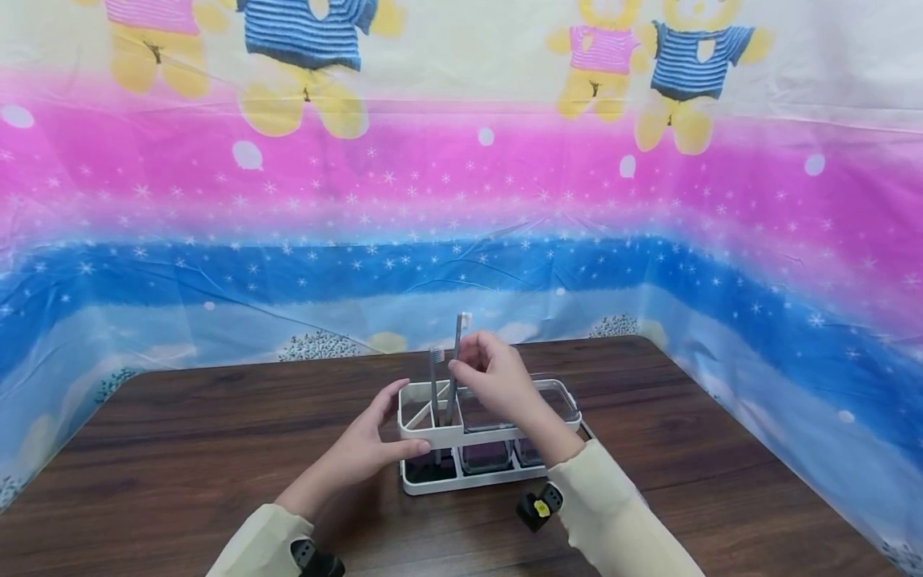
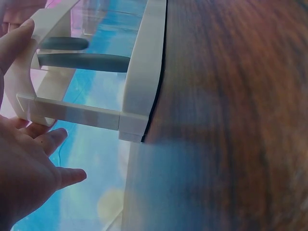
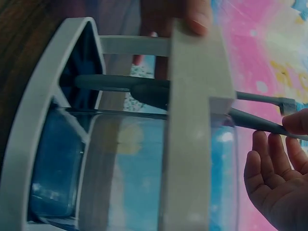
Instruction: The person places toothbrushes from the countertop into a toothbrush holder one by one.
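A white two-tier toothbrush holder (image 1: pixel 441 437) stands on the table. My left hand (image 1: pixel 356 453) grips its left end, with the thumb on the front of the upper rim and fingers round the side. In my right hand (image 1: pixel 497 381), a grey toothbrush (image 3: pixel 255 119) is pinched near its head, bristles up. Its handle passes down through a slot of the upper tier, and the lower end hangs above the base in the right wrist view. Beside it a second grey toothbrush (image 1: pixel 434 385) stands in the upper tier, its handle reaching down to the base (image 3: pixel 86 82).
Clear cups (image 1: pixel 486 457) sit in the holder's lower tier, right of the brushes. A clear tray (image 1: pixel 555 393) fills the upper right part. Dark wooden table (image 1: pixel 216 449) surrounds the holder, and a printed cloth (image 1: pixel 433 264) hangs behind.
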The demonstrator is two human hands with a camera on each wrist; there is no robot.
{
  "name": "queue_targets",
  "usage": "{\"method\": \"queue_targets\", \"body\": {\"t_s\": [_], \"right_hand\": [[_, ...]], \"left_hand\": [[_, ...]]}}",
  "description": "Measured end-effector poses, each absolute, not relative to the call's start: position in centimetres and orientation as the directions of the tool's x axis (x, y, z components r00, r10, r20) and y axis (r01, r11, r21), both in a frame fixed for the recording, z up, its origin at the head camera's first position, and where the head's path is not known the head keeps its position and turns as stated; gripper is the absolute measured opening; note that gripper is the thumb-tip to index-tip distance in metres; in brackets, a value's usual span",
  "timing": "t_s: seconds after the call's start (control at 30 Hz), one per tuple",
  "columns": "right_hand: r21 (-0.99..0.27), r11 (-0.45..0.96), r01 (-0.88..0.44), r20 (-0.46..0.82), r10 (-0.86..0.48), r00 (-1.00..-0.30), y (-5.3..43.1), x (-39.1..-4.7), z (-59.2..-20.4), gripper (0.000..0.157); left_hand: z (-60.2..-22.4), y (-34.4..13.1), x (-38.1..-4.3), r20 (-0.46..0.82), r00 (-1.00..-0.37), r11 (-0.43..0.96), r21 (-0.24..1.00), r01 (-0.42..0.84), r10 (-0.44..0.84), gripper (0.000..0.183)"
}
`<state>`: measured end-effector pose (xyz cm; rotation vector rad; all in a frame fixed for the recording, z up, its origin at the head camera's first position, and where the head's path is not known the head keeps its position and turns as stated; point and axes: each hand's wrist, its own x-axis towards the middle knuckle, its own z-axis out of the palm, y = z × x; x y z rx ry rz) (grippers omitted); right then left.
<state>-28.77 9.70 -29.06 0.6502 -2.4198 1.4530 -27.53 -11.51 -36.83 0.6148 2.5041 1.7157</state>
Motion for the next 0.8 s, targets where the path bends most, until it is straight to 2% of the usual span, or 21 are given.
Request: {"method": "queue_targets", "body": {"t_s": [0.27,0.8], "right_hand": [[-0.716,0.473,-0.514,0.418,-0.3,-0.858,9.7,-28.6,-30.7,0.013],[-0.684,0.507,-0.524,0.41,-0.326,-0.852,9.9,-28.3,-31.9,0.009]], "left_hand": [[-37.0,-11.4,-27.6,0.199,-0.916,0.302,0.901,0.311,0.349,0.09],[-36.7,-11.5,-27.4,0.176,-0.921,0.318,0.902,0.293,0.347,0.091]]}}
